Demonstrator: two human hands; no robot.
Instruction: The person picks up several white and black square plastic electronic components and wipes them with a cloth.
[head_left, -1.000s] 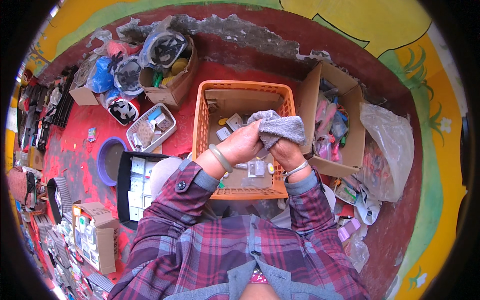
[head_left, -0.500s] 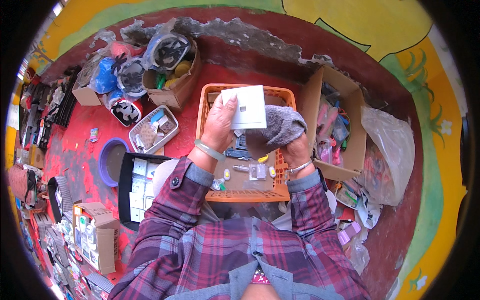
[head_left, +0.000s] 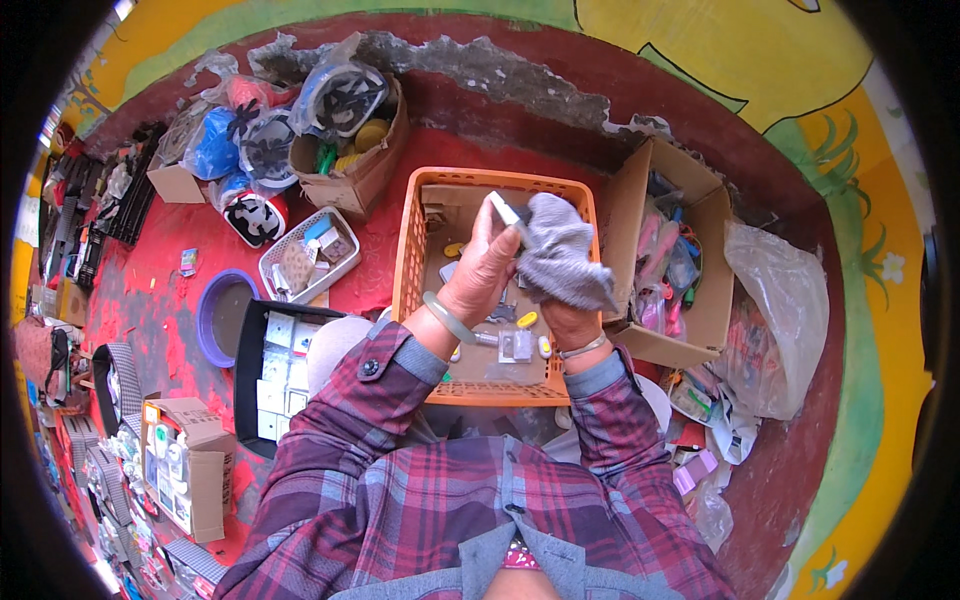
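My left hand [head_left: 481, 275] grips a white square wall plate [head_left: 504, 209], now turned nearly edge-on so that only a thin side shows. Against the plate's far side lies a grey cloth [head_left: 566, 250], bunched in my right hand [head_left: 571, 322]; the cloth hides most of those fingers. Both hands are above an orange plastic basket [head_left: 490, 390] lined with cardboard. Inside it are a clear plastic piece [head_left: 515, 346], a yellow piece [head_left: 527, 320] and small white-and-yellow items.
Left of the basket, a black box [head_left: 252, 375] holds several white plates. Beyond it stand a purple basin [head_left: 207, 325] and a white basket [head_left: 350, 262] of small goods. Cardboard boxes [head_left: 680, 345] flank the far side, with helmets in plastic [head_left: 345, 100] at the back left.
The wall plate has turned from face-up to edge-on in my left hand. The cloth has come up against it, and both hands have moved closer together.
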